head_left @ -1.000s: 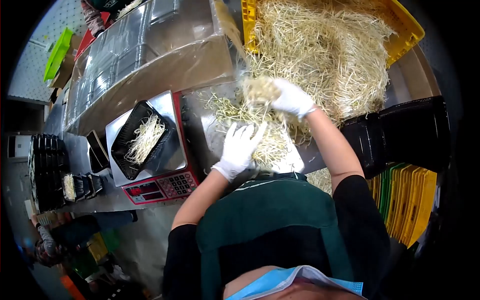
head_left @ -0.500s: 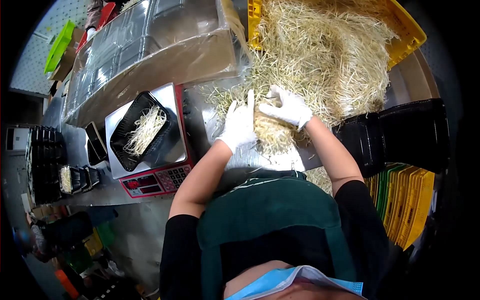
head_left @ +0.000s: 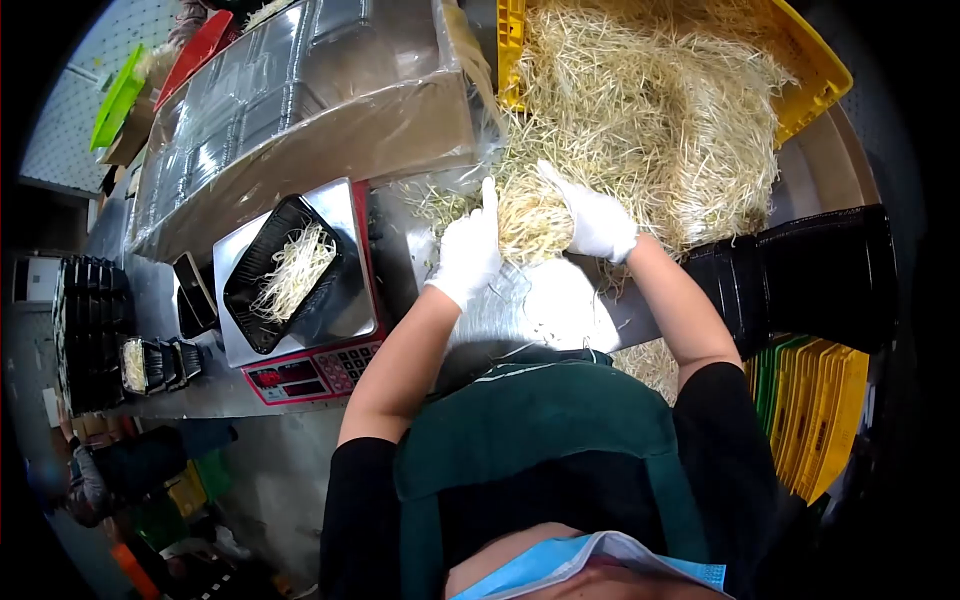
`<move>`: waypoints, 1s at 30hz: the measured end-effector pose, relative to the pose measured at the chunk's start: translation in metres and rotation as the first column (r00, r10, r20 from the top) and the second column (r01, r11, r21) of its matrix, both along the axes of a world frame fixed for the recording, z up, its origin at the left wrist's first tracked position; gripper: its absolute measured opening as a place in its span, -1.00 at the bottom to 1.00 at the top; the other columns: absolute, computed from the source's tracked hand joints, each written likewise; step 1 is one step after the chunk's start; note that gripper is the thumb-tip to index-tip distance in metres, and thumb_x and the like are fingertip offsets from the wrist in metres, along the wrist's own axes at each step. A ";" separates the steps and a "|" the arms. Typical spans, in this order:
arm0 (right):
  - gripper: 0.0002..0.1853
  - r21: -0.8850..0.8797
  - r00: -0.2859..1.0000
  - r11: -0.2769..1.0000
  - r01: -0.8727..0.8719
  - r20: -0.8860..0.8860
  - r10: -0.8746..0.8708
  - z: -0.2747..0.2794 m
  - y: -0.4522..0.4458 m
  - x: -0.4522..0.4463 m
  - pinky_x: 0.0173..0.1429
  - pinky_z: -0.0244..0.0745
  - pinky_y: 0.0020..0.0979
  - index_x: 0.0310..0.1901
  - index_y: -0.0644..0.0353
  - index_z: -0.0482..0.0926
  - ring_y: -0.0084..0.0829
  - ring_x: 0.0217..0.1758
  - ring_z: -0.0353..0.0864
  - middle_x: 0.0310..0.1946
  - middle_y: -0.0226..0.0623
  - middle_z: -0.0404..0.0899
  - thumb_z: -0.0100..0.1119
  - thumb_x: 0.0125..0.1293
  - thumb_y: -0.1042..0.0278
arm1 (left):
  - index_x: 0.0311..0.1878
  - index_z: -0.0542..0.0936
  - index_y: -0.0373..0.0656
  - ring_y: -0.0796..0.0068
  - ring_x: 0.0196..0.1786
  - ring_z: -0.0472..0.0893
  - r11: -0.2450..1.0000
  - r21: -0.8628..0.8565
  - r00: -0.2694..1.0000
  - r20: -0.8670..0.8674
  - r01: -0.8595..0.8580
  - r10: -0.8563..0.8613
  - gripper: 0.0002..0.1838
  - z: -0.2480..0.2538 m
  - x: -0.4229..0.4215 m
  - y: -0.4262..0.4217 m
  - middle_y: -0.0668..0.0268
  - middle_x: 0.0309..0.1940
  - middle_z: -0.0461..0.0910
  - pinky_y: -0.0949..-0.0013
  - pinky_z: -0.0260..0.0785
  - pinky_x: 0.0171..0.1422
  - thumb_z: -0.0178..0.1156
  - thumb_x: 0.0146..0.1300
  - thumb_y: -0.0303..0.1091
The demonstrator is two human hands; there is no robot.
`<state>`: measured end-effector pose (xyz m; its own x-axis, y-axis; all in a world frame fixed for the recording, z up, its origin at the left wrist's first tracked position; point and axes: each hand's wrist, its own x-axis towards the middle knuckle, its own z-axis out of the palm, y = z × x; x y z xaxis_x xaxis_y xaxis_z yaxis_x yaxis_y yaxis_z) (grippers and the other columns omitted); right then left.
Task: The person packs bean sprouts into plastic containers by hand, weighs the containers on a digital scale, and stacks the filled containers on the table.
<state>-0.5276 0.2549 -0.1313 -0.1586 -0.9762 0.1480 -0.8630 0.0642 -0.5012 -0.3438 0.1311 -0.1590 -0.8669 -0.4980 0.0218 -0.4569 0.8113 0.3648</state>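
A clump of pale bean sprouts (head_left: 533,218) is held between my two white-gloved hands above the metal worktop. My left hand (head_left: 470,248) presses the clump's left side, fingers together and pointing away from me. On its right side, my right hand (head_left: 598,220) curves round the sprouts. The large sprout heap (head_left: 650,120) lies just beyond, spilling from a yellow crate (head_left: 812,70). To the left, a black tray (head_left: 240,285) with some sprouts in it rests tilted on the red and silver scale (head_left: 350,335).
A plastic-lined box of clear containers (head_left: 300,150) stands beyond the scale. Stacked black trays (head_left: 95,335) are at far left, black stacks (head_left: 825,275) at right, above yellow crates (head_left: 825,420). Another person (head_left: 90,480) is at lower left.
My hands have gathered loose sprouts from the near worktop into one clump and moved it slightly away from me. The bare metal in front of me now shows more.
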 end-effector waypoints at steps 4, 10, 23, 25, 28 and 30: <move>-0.03 0.532 0.960 0.842 0.086 -0.272 0.073 0.062 -0.001 -0.005 -0.04 0.59 -0.17 0.51 0.01 0.01 -0.02 -0.06 0.65 -0.07 0.03 0.61 0.33 0.12 0.10 | 0.48 0.05 -0.43 0.21 -0.46 0.63 0.975 -0.217 0.996 -0.059 0.051 -0.065 -0.21 0.003 0.020 0.000 0.11 -0.42 0.60 0.24 0.51 -0.31 0.07 0.17 -0.45; -0.33 0.196 0.987 0.968 0.157 -0.054 -0.149 0.071 0.015 -0.013 0.02 0.60 -0.26 0.31 0.02 0.39 -0.17 0.02 0.65 0.04 -0.13 0.61 0.31 0.14 0.15 | 0.51 0.12 -0.19 0.37 -0.26 0.64 0.935 -0.247 0.963 0.150 0.257 -0.225 -0.21 0.018 0.057 0.032 0.32 -0.40 0.60 0.10 0.35 0.30 0.05 0.15 -0.46; 0.58 0.329 0.994 0.938 0.113 -0.044 -0.105 0.007 -0.003 0.078 0.59 -0.15 0.00 0.51 0.34 -0.19 0.03 0.58 -0.06 0.52 0.12 -0.06 0.40 -0.38 -0.59 | 0.56 -0.11 -0.20 -0.11 0.58 -0.16 0.968 0.009 0.964 -0.092 -0.251 0.251 0.36 -0.029 0.084 0.062 -0.12 0.51 -0.09 -0.37 -0.47 0.50 0.41 -0.21 0.26; 0.49 0.351 0.955 0.918 0.185 -0.283 -0.085 0.007 0.008 0.128 0.49 -0.26 0.35 0.54 0.20 -0.24 0.02 0.60 -0.12 0.54 0.01 -0.11 0.36 -0.28 -0.52 | 0.56 -0.12 -0.19 -0.11 0.58 -0.18 0.957 -0.040 0.956 -0.066 -0.288 0.285 0.33 -0.039 0.076 0.057 -0.13 0.52 -0.11 -0.38 -0.48 0.50 0.35 -0.15 0.29; 0.39 0.255 0.895 0.927 0.273 -0.420 -0.148 -0.007 0.003 0.127 0.46 -0.12 0.31 0.53 0.24 -0.23 -0.02 0.53 0.07 0.49 0.03 0.02 0.39 -0.18 -0.34 | 0.56 -0.14 -0.19 -0.19 0.58 -0.22 0.929 -0.097 0.934 -0.075 -0.356 0.350 0.36 -0.039 0.085 0.060 -0.18 0.51 -0.12 -0.39 -0.45 0.49 0.38 -0.18 0.29; 0.37 0.357 0.969 0.913 0.200 -0.208 -0.131 -0.004 -0.015 0.098 0.42 0.16 0.03 0.49 0.37 -0.12 -0.08 0.35 0.35 0.38 0.08 0.21 0.47 -0.21 -0.24 | 0.55 -0.14 -0.27 -0.20 0.57 -0.19 0.911 0.196 0.920 -0.076 -0.363 0.384 0.39 -0.024 0.117 0.066 -0.19 0.52 -0.16 -0.20 -0.38 0.56 0.47 -0.20 0.23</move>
<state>-0.4296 0.2403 -0.1358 -0.3276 -0.9275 -0.1802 -0.8955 0.3656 -0.2537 -0.2266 0.1976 -0.1827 -0.6137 -0.7894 -0.0100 -0.6626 0.5082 0.5502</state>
